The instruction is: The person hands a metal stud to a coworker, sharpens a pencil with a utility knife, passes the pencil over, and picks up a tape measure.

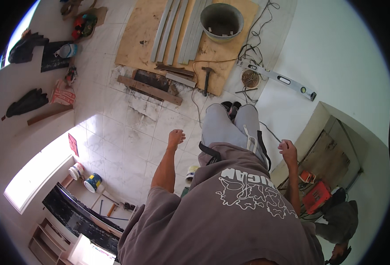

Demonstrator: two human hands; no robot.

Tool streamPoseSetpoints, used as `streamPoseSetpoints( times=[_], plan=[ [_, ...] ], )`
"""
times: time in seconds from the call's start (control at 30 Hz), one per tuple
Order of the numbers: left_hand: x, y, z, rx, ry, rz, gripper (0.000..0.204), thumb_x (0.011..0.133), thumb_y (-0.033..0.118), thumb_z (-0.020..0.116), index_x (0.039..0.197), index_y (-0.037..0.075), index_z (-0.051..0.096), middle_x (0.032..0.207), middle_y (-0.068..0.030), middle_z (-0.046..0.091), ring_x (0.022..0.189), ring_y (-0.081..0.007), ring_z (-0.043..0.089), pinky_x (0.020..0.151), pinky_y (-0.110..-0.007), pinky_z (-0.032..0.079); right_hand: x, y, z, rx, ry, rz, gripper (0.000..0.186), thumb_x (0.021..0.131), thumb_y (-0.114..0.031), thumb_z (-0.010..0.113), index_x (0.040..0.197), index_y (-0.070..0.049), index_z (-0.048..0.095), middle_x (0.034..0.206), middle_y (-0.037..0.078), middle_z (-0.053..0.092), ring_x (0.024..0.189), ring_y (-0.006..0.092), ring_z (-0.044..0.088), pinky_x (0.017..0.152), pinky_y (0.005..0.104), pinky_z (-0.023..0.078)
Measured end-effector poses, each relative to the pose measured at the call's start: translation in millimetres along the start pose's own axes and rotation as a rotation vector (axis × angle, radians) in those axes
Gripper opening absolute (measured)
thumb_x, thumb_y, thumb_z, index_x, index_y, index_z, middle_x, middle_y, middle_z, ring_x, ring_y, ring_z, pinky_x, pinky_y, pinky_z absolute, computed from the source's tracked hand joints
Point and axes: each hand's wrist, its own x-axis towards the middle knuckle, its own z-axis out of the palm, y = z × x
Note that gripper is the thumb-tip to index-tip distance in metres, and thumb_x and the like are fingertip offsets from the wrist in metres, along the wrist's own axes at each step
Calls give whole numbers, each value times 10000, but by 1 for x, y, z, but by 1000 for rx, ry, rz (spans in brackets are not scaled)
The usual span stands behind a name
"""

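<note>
My left hand (176, 138) hangs over the tiled floor at my left side, its fingers loosely bent and nothing in them. On the other side, my right hand (287, 150) is held beside my hip near the wall opening, fingers loosely curled, no object visible in it. Both hands are apart from everything around them. Ahead of my feet a hammer (207, 81) lies at the near edge of a plywood board (137, 44). Long grey metal bars (173, 31) and a large bucket (222, 22) rest on that board. A spirit level (283, 80) leans by the white wall.
A wooden plank (150, 90) lies by a broken hole in the floor. Black cable (254, 48) tangles beside the board. Paint buckets (93, 182) stand at left. Right of me are a red machine (317, 197) and another person (340, 223) in dark clothing.
</note>
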Motion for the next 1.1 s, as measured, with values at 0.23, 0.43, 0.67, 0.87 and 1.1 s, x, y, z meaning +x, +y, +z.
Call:
streamPoseSetpoints(
  times=[0.23, 0.43, 0.67, 0.87, 1.1],
  plan=[
    [-27, -32, 40, -279, 36, -20, 329, 901, 260, 512, 1124, 29, 587, 993, -107, 656, 853, -193, 653, 717, -327, 517, 57, -57, -19, -254, -151, -113, 311, 945, -241, 520, 1112, 14, 584, 911, 106, 659, 818, 169, 666, 640, 267, 524],
    [-51, -63, 77, -477, 86, -46, 358, 912, 275, 501, 1151, 16, 560, 1032, -136, 653, 894, -214, 653, 748, -331, 517, 126, -127, -29, -370, -265, -191, 327, 934, -255, 518, 1112, 12, 581, 918, 111, 657, 820, 174, 666, 644, 269, 525],
    [-78, -49, 113, -488, 112, -116, 380, 919, 289, 487, 1169, 9, 550, 1062, -150, 642, 920, -235, 646, 780, -351, 515, 183, -139, -42, -377, -332, -213, 304, 926, -241, 518, 1064, 19, 593, 882, 110, 658, 776, 157, 666, 609, 260, 522],
    [-96, -18, 120, -528, 184, -24, 354, 905, 278, 515, 1133, 12, 561, 995, -136, 653, 861, -216, 649, 723, -339, 512, 212, -131, -41, -405, -398, -216, 274, 914, -225, 534, 979, 27, 618, 782, 97, 655, 679, 142, 656, 550, 268, 516],
    [-118, -33, 137, -670, 310, -41, 317, 885, 261, 558, 1092, 21, 573, 936, -113, 662, 798, -199, 654, 675, -330, 518, 245, -151, -28, -348, -480, -253, 256, 906, -226, 539, 942, 16, 615, 751, 82, 643, 643, 142, 645, 530, 271, 517]
  ],
)
